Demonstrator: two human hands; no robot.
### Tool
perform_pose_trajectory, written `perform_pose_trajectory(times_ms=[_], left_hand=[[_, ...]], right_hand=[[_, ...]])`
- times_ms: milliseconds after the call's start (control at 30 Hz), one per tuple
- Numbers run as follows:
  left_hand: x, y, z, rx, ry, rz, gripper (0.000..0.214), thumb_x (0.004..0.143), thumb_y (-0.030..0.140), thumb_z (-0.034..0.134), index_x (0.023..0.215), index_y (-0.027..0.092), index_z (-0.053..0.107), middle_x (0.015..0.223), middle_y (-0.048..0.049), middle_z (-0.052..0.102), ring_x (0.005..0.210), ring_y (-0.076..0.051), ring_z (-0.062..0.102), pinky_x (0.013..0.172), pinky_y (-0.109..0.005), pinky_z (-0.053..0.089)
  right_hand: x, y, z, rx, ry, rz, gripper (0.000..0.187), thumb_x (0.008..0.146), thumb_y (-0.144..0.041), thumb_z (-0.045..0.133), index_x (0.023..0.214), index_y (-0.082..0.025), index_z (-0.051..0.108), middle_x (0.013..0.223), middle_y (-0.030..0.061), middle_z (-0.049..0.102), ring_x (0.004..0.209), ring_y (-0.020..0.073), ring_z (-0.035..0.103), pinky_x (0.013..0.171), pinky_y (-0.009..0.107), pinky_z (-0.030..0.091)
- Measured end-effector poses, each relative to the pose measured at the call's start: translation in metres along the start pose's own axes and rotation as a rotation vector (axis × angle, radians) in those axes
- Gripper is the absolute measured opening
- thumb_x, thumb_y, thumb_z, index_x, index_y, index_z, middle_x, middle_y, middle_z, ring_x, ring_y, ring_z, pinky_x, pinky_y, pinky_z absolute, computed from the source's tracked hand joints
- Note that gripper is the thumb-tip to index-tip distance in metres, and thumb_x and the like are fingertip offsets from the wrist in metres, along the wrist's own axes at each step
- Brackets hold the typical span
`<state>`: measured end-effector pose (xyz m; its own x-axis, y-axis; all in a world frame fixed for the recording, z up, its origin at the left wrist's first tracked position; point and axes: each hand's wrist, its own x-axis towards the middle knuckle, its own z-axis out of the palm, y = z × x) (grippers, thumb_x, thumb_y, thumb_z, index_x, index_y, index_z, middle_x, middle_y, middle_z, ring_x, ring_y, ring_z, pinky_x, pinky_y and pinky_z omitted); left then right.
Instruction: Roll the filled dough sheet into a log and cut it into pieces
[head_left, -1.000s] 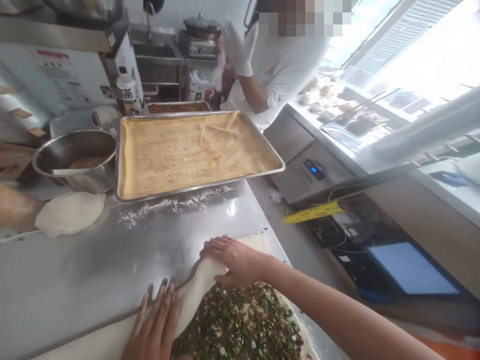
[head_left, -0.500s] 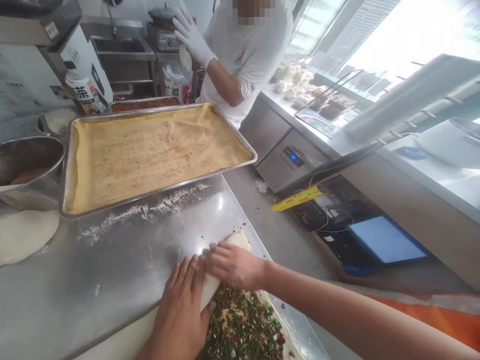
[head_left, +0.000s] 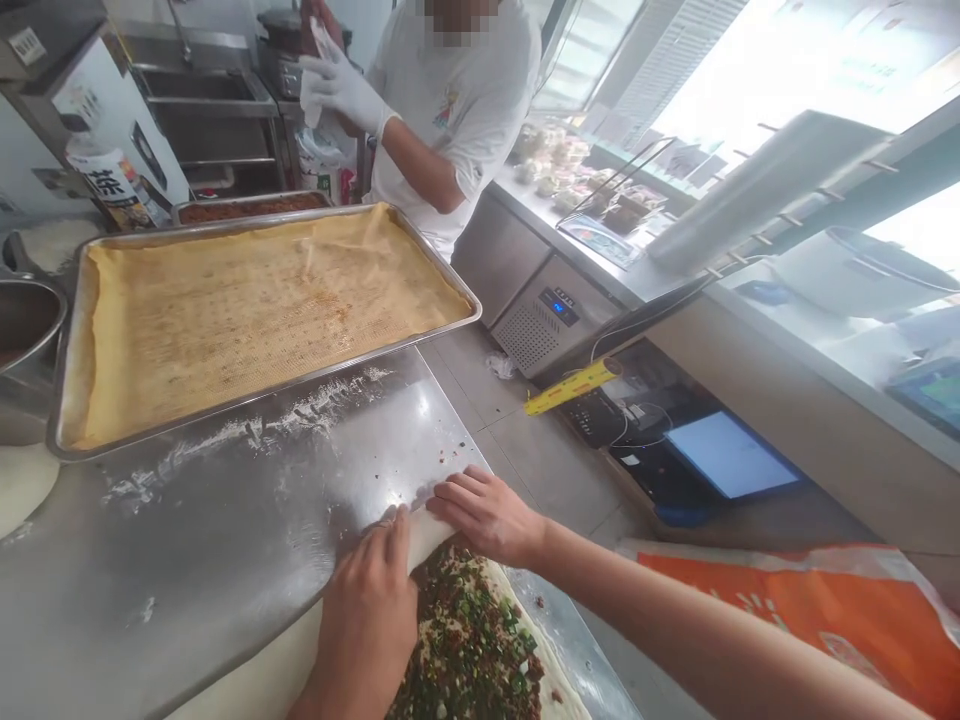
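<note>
A sheet of dough (head_left: 429, 537) lies on the steel worktop, its far edge folded over into a thick roll. Chopped green onion and brown minced filling (head_left: 471, 640) cover the part nearer to me. My left hand (head_left: 373, 592) grips the roll from the left, its fingers curled over the far side. To the right, my right hand (head_left: 486, 512) has its fingers bent over the same roll near the dough's right end. The fingertips of both hands are partly hidden behind the dough. A plain stretch of dough runs out to the lower left.
The steel worktop (head_left: 247, 560) has streaks of flour and ends at a right edge. A lined baking tray (head_left: 277, 393) rests at its back. A metal bowl (head_left: 26, 390) and another dough piece (head_left: 22, 488) are left. Beyond the tray, a co-worker's gloved hand (head_left: 349, 95) is raised.
My right hand has shifted slightly right and apart from my left hand, its fingers now over the roll's end. The view has turned to the right. The co-worker's hands have come together.
</note>
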<state>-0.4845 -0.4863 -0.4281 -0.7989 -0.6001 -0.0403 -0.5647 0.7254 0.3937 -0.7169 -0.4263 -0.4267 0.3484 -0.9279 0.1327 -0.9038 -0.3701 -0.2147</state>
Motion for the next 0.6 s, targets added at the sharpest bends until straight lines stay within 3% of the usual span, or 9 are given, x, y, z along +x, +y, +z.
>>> perform_pose_trajectory(times_ms=[100,233,333,400,500,600], left_hand=[[-0.002,0.003,-0.001,0.074,0.074,0.007,0.063,0.095,0.004,0.050,0.155,0.024,0.047,0.136,-0.0086,0.071,0.113,-0.023,0.072,0.091,-0.037,0.063],[-0.024,0.014,0.009,0.218,0.217,0.112,0.068,0.095,0.004,0.054,0.157,0.031,0.046,0.157,-0.0086,0.055,0.133,-0.031,0.062,0.100,-0.045,0.062],[-0.043,0.021,0.019,0.238,0.242,0.193,0.071,0.093,0.006,0.059,0.157,0.034,0.046,0.161,-0.0057,0.051,0.144,-0.037,0.052,0.108,-0.055,0.058],[-0.047,0.020,0.022,0.224,0.251,0.220,0.072,0.093,0.006,0.060,0.157,0.034,0.045,0.160,-0.0066,0.052,0.145,-0.037,0.052,0.110,-0.056,0.057],[-0.034,0.010,0.014,0.211,0.229,0.177,0.068,0.094,0.006,0.059,0.157,0.029,0.047,0.152,-0.0119,0.060,0.133,-0.031,0.063,0.103,-0.047,0.062],[-0.012,0.002,0.001,0.191,0.129,0.083,0.058,0.096,0.006,0.056,0.150,0.026,0.055,0.136,-0.0107,0.071,0.114,-0.024,0.072,0.093,-0.039,0.065]], right_hand=[[-0.023,-0.021,0.008,0.030,0.159,0.173,0.034,0.096,-0.028,0.060,0.128,-0.017,0.060,0.135,0.0175,0.067,0.132,0.0316,0.057,0.107,0.052,0.050],[-0.053,-0.039,0.005,0.050,0.093,0.089,0.054,0.096,-0.021,0.053,0.149,-0.011,0.048,0.146,0.0169,0.063,0.145,0.0292,0.050,0.122,0.054,0.043],[-0.077,-0.046,0.006,-0.065,0.097,0.041,0.049,0.102,-0.018,0.046,0.151,-0.012,0.049,0.145,0.0170,0.065,0.143,0.0293,0.053,0.116,0.052,0.050],[-0.084,-0.046,0.009,-0.087,0.143,0.091,0.042,0.104,-0.021,0.046,0.145,-0.014,0.055,0.141,0.0174,0.067,0.141,0.0311,0.055,0.111,0.052,0.054],[-0.072,-0.039,0.016,-0.028,0.203,0.195,0.035,0.104,-0.031,0.053,0.135,-0.016,0.060,0.133,0.0172,0.070,0.129,0.0296,0.063,0.105,0.048,0.057],[-0.048,-0.034,0.023,-0.027,0.230,0.260,0.033,0.103,-0.030,0.057,0.133,-0.017,0.059,0.124,0.0149,0.074,0.111,0.0246,0.071,0.097,0.041,0.061]])
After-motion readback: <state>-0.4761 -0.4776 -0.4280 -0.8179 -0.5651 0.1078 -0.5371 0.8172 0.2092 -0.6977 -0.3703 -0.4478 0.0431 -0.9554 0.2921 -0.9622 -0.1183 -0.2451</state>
